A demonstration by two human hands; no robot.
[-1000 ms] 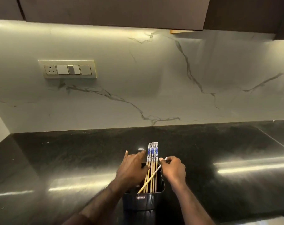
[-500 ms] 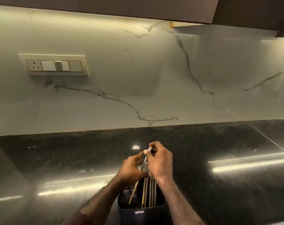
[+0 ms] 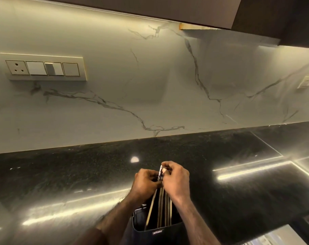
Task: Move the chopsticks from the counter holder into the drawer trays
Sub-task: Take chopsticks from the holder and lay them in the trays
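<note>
A dark rectangular holder (image 3: 157,232) stands on the black counter near the bottom centre. Several wooden chopsticks (image 3: 163,207) with blue-and-white patterned tops stand in it, one leaning to the left. My left hand (image 3: 145,183) and my right hand (image 3: 176,179) meet above the holder, both closed around the tops of the bunched chopsticks. Only a sliver of the patterned tops shows between my fingers. No drawer or tray is in view.
The glossy black counter (image 3: 220,156) stretches left and right, backed by a white marble wall (image 3: 150,76). A switch and socket panel (image 3: 42,67) is on the wall at left, a small plate (image 3: 306,82) at right. Dark cabinets (image 3: 185,9) hang overhead.
My hands came together over the chopstick tops, gathering the spread sticks into a bunch. The loose slanted stick from my right hand joined the group. The view has tilted and moved closer.
</note>
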